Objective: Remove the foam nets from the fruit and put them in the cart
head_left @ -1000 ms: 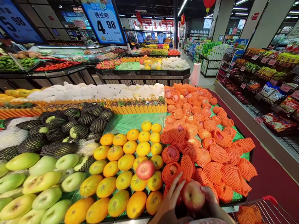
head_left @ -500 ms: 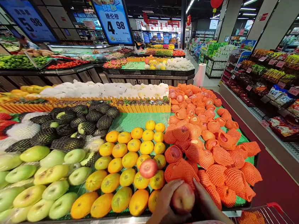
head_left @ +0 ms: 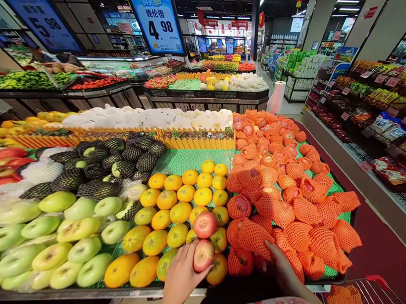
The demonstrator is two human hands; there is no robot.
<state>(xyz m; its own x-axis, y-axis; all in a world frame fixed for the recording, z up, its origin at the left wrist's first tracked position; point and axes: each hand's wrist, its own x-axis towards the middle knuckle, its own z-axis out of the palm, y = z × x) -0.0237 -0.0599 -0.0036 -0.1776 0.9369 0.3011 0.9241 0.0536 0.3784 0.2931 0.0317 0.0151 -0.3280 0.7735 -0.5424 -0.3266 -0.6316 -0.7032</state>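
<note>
My left hand [head_left: 184, 265] is closed around a bare red-and-yellow apple [head_left: 203, 255], over the front rows of orange citrus fruit [head_left: 135, 239]. Just behind it, a second bare apple [head_left: 205, 225] rests on the citrus fruit. At the front of the heap of net-wrapped fruit, my right hand [head_left: 280, 262] grips the end of an orange foam net [head_left: 252, 237], its fingers partly hidden. Around that net lie several fruits in the same orange foam sleeves [head_left: 305, 209].
Green apples [head_left: 86, 250] and black-netted fruit [head_left: 95, 165] fill the stand's left side. White-wrapped fruit [head_left: 149, 119] lines the back behind a yellow fence [head_left: 198, 142]. A wire shopping cart [head_left: 375, 293] stands at lower right, near snack shelves [head_left: 388, 118].
My hands have parted. The left carried the apple leftward over the citrus fruit, beside the other bare apple; the right stays by the orange nets. The view has shifted slightly.
</note>
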